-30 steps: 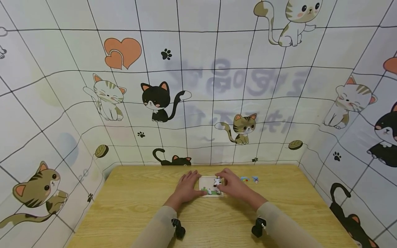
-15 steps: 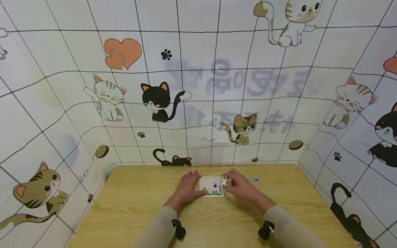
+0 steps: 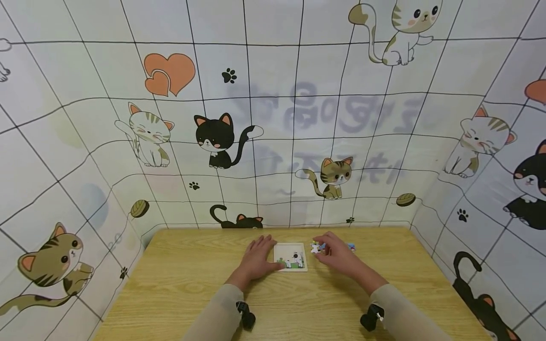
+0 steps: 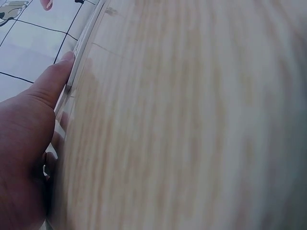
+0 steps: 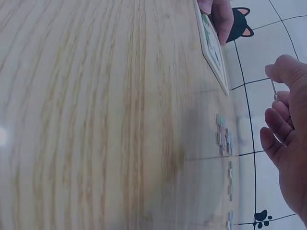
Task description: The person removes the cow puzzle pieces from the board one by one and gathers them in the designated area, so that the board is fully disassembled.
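Note:
A small square puzzle tray (image 3: 286,250) with a pale bare upper part lies near the table's back edge. Along its bottom and lower right sit joined pieces (image 3: 296,260) with green and a black-and-white figure. My left hand (image 3: 257,259) rests at the tray's left side, fingers straight, the thumb on its lower left corner. To the right of the tray, my right hand (image 3: 339,255) pinches a thin puzzle piece (image 5: 274,89) between thumb and fingers, above the table. Below that hand, loose puzzle pieces (image 5: 222,136) lie on the table, partly hidden by it in the head view.
Another loose blue piece (image 3: 351,247) lies farther right on the wooden table (image 3: 196,274). Behind the table's back edge hangs a white cloth (image 3: 273,156) printed with cats and grid lines, which also closes in both sides.
My right hand has lifted a white puzzle piece off the tray's upper right and carried it right, over the loose pieces. That part of the tray now shows bare. The left hand stays put.

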Demonstrator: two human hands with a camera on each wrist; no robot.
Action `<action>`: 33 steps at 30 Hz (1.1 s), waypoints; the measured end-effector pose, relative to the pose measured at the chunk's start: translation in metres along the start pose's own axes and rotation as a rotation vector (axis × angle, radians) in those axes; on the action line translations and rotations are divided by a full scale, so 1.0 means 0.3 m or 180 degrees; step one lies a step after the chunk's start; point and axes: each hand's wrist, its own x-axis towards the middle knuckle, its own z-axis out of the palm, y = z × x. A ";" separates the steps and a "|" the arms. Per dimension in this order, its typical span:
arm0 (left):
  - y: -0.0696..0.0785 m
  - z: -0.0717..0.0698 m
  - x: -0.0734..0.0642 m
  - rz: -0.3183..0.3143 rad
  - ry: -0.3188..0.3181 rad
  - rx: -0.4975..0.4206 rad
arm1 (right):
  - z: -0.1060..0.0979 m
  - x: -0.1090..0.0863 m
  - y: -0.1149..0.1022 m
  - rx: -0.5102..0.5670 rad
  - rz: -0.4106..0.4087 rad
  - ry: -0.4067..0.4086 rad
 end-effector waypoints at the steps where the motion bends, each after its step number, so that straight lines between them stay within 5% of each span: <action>1: 0.001 -0.001 0.000 0.0012 0.0010 -0.0013 | -0.004 -0.003 0.001 0.0000 0.0002 0.0011; 33: 0.018 -0.016 -0.007 -0.0005 -0.0025 0.0043 | -0.098 -0.117 0.076 -0.0173 0.0139 0.0263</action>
